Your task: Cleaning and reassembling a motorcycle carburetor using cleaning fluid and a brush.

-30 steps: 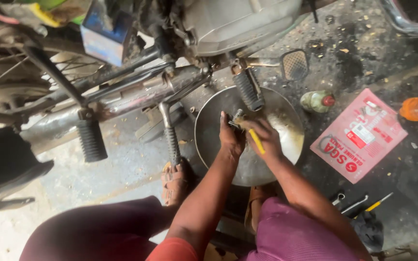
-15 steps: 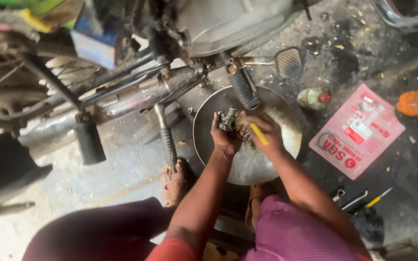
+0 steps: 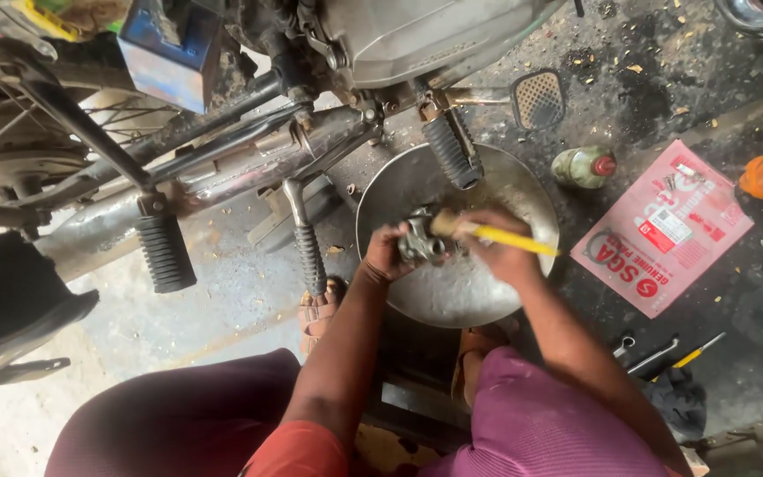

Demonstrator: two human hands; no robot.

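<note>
My left hand (image 3: 388, 253) is clenched around a small grey metal part (image 3: 419, 244), held just above the round metal basin (image 3: 487, 300), while my right hand (image 3: 498, 250) grips a yellow-handled brush (image 3: 496, 234) laid against it. I judge the part could slip from my fingers and drop into the basin if I scrub too hard (it looks greasy). It is lumpy, dull and grimy, with its fine detail too small to tell.
</note>
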